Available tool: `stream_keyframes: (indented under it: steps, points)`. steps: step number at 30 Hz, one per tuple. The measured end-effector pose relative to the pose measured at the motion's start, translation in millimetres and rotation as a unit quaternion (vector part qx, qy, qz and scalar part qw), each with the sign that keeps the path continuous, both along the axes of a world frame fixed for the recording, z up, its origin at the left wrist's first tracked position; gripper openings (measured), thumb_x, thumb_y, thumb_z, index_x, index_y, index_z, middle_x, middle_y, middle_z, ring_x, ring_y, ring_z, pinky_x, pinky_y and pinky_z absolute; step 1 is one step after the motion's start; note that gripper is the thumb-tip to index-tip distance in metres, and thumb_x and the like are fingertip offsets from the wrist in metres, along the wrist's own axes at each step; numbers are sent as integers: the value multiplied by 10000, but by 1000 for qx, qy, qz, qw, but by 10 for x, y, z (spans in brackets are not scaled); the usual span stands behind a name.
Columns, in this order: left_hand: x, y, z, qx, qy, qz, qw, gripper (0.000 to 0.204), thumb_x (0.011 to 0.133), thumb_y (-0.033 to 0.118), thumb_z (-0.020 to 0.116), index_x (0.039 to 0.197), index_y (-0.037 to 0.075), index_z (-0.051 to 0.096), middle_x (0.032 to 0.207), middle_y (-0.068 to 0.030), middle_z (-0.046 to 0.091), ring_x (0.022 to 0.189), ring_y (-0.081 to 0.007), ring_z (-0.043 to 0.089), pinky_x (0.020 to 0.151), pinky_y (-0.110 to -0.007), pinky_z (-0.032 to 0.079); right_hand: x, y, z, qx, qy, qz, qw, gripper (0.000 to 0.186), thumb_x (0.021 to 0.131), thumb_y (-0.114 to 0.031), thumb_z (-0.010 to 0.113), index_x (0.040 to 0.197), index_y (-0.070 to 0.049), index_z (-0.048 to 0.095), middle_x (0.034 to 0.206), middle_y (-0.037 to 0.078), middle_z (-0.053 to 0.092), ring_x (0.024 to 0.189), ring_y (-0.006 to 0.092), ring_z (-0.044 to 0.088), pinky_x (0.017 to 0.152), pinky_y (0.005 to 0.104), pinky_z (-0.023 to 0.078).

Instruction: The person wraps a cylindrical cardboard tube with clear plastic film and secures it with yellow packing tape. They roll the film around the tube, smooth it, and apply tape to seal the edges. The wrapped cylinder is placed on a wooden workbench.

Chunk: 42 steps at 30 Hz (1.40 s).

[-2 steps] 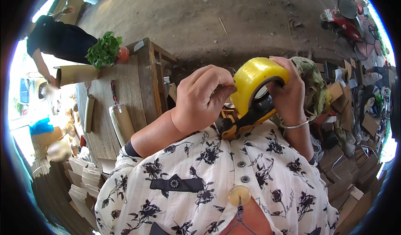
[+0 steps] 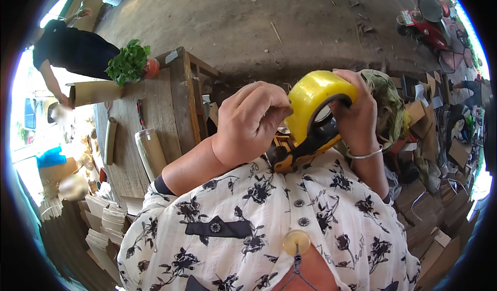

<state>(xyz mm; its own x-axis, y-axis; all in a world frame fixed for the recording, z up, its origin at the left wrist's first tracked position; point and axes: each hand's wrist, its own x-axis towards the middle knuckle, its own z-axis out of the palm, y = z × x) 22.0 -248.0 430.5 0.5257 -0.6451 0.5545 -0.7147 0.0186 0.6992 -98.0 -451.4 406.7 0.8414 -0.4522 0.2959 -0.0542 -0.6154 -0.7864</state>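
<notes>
Edging slightly leftward since the earlier frame, a glossy yellow tape roll [image 2: 306, 99] on a black-and-yellow dispenser [image 2: 322, 135] is sitting before a white, black-flowered shirt [image 2: 277, 211]. The right hand [image 2: 358, 116] is gripping it; the left hand [image 2: 250, 120] is pressing fingertips together beside it, pinching what, I cannot tell.

A brown earthen floor [image 2: 222, 22] spans the top of the frame, a wooden surface [image 2: 161, 110] stands left of centre, and white daylight [image 2: 22, 154] glares along the left and right edges.
</notes>
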Motion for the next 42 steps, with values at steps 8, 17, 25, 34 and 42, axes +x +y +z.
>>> stream_keyframes:
  steps: [8,17,25,34,42]
  points:
    - [-7,-86,27,2,-67,-51,996,184,807,-44,769,901,43,637,855,-96,688,754,-277,694,665,-345,571,-1,-103,-148,53,5,4,999,468,782,110,725,1221,-28,639,1085,98,698,978,201,680,910,302,524]
    - [26,-103,13,23,-79,-179,980,182,787,-19,773,914,43,658,894,-102,667,784,-291,693,690,-359,589,95,-165,-292,144,96,-14,985,304,863,-5,727,1149,-29,625,943,142,705,891,213,684,815,343,539]
    - [5,-51,-116,138,84,-7,987,296,836,3,795,1040,60,588,946,-68,617,849,-246,654,769,-343,542,75,-179,-422,163,162,-33,973,301,876,-77,740,1150,-26,626,966,199,725,927,312,727,806,390,550]
    - [73,-2,-200,171,95,26,980,360,799,-2,814,1050,66,564,909,-60,602,855,-220,635,795,-339,525,72,-195,-473,141,176,-49,973,302,875,-102,774,1143,-39,649,987,166,743,934,273,731,825,365,557]
    - [102,23,-328,109,167,-64,978,1035,839,-149,730,1654,151,166,973,-31,583,881,-97,603,825,-255,551,20,-145,-476,162,168,-60,971,349,849,-85,816,1157,-44,657,971,96,746,876,152,700,810,320,560]
